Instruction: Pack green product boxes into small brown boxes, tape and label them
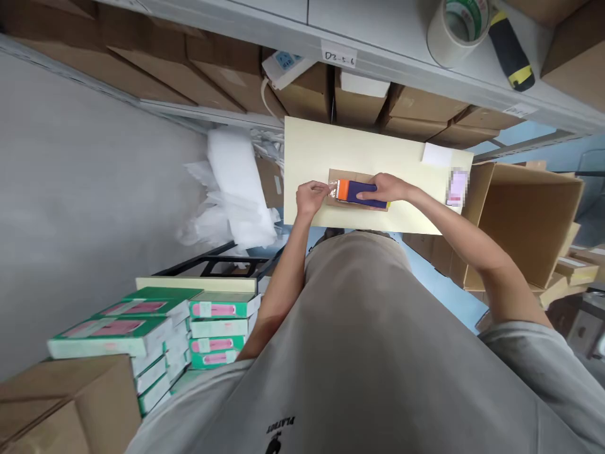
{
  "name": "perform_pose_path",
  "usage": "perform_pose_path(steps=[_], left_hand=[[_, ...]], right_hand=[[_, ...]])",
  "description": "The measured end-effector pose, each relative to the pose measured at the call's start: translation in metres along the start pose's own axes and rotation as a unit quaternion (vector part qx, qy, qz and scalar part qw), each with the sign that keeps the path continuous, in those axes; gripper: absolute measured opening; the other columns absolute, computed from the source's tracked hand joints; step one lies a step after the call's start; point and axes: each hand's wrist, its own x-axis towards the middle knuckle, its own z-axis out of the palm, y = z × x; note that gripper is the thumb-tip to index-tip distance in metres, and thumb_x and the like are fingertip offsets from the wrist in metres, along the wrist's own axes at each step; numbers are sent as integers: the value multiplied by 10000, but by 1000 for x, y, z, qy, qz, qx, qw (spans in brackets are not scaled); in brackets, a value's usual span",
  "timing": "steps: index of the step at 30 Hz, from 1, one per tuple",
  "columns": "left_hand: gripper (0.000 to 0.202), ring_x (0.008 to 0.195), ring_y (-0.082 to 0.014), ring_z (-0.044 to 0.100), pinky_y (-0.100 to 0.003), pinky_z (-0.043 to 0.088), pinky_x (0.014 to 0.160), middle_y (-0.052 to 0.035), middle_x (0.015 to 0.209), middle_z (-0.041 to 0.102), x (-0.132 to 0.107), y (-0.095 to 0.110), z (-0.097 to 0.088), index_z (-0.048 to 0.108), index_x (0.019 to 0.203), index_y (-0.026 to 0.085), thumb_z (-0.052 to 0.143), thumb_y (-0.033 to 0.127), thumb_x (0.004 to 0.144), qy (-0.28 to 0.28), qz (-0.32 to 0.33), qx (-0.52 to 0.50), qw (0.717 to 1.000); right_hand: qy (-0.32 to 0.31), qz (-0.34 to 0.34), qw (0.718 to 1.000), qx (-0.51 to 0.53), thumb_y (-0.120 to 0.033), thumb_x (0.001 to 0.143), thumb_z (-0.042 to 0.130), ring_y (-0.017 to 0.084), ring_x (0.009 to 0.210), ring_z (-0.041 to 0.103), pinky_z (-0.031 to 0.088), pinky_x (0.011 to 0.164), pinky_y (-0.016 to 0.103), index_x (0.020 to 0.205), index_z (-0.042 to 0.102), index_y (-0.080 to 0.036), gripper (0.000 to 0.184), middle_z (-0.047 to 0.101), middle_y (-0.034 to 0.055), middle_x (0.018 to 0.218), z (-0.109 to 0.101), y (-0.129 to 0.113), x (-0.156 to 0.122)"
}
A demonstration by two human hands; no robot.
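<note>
A narrow dark purple and orange box (353, 192) lies across a flat piece of brown cardboard (336, 174) on the cream tabletop (312, 148). Clear plastic film (333, 189) shows at the box's orange end. My left hand (312, 197) is closed, its fingertips pinching the film there. My right hand (385, 188) is wrapped over the box's other end, thumb on the near side and fingers on the far side. A bit of yellow shows at the box's right end. The right hand hides part of the box.
A white paper (437, 154) and a blurred pinkish item (457, 187) lie at the table's right. An open carton (529, 221) stands beyond. White foam wrap (241, 183) hangs at left. Above, a shelf holds a tape roll (457, 31) and a cutter (511, 50). Green boxes (113, 334) are stacked lower left.
</note>
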Motion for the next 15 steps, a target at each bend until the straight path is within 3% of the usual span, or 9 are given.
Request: perform_pose_path(steps=[5,9,12,15], left_hand=[[461,904,-238,737,-340,563,836,-96,936,853,-2,-1,2,838,812,195,988,623,725,36,-27,13,999],[532,893,-243,729,-344,558,810,-97,881,840,-1,1,3,856,827,187,1013,671,670,47,-46,33,997],[525,908,-256,737,-346,568,808,-100,841,832,-2,3,5,858,815,176,1022,653,670,58,-46,43,996],[481,920,-263,757,-339,585,805,-99,850,836,-4,4,8,847,788,168,1029,599,678,81,-45,48,995]], right_hand=[[3,-23,1000,-16,-763,970,804,257,832,737,516,751,335,975,820,-163,600,768,92,787,8,-4,13],[-12,-9,1000,-9,-653,1004,823,302,924,779,562,812,365,1111,819,-160,504,820,120,897,4,-8,11],[-36,-1,999,10,-633,1017,818,311,920,794,577,820,372,1108,823,-171,471,833,116,892,-11,6,-11],[-61,27,998,21,-756,984,799,321,919,812,599,831,380,1050,840,-171,590,854,130,888,-37,38,-52]])
